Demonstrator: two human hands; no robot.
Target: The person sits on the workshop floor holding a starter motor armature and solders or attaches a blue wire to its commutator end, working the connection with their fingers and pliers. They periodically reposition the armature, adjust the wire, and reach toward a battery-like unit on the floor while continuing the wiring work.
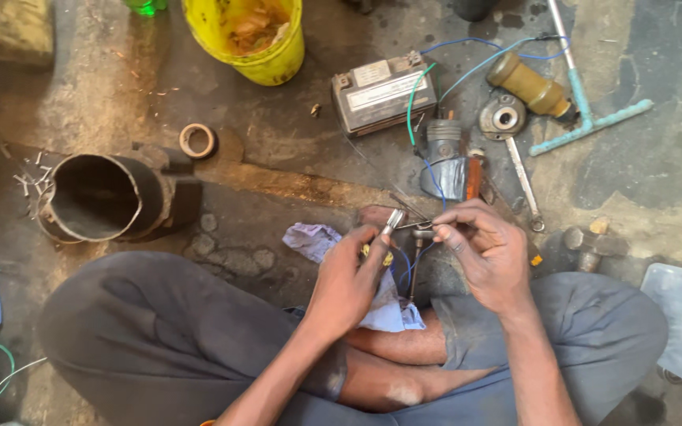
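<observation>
Here, left hand is clamped on pliers; right hand, just beside, pinches a blue wire, battery beyond.

Stained, cracked concrete floor in dim, flat light

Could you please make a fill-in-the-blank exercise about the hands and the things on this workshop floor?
1. The left hand holds a small shiny metal tool above a crumpled pale ____.
2. The round plastic bucket at the top is ____ in colour.
3. Blue and green wires run from the grey box-shaped ____.
4. The long silver wrench lies on the floor beyond the ____ hand.

Missing words: cloth; yellow; battery; right
</observation>
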